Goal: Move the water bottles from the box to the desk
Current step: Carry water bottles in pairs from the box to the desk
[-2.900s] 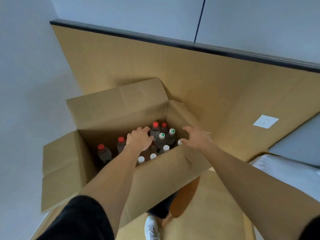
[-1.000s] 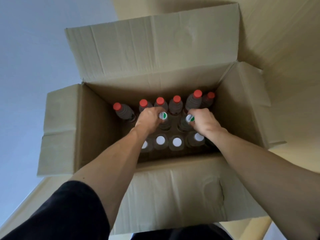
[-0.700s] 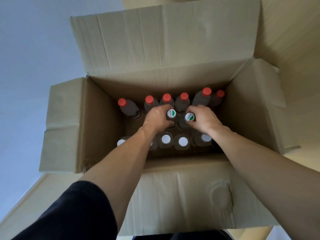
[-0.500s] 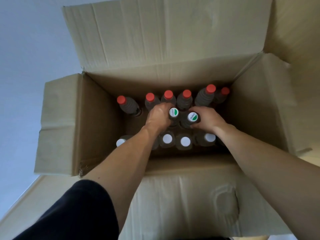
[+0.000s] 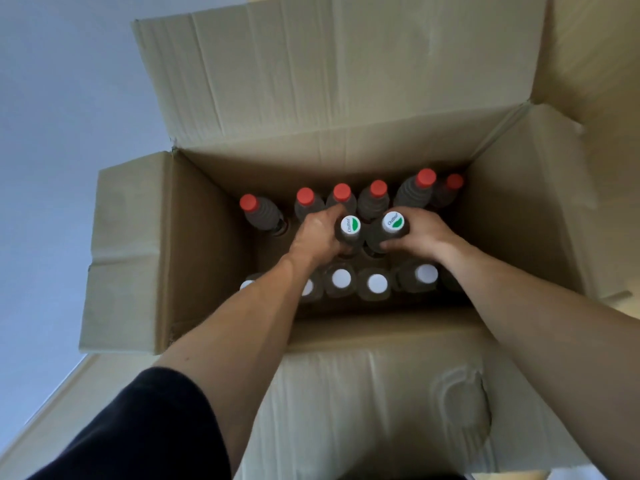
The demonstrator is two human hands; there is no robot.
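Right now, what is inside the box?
The box holds upright bottles: red caps at the back, white caps in front. Each hand grips a green-marked bottle. The bottom is hidden.

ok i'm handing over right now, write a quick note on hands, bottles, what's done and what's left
Left hand: grips the left green-and-white-capped bottle by its shoulder, inside the cardboard box.
Right hand: grips the right green-and-white-capped bottle, beside the first.
Other bottles: a row of red-capped bottles along the far wall, a row of white-capped bottles along the near wall, all upright in the box.
Done: both grips look set; no bottle is clear of the box.
Left: lift these two out to the desk, which is out of view, then return for the rest.
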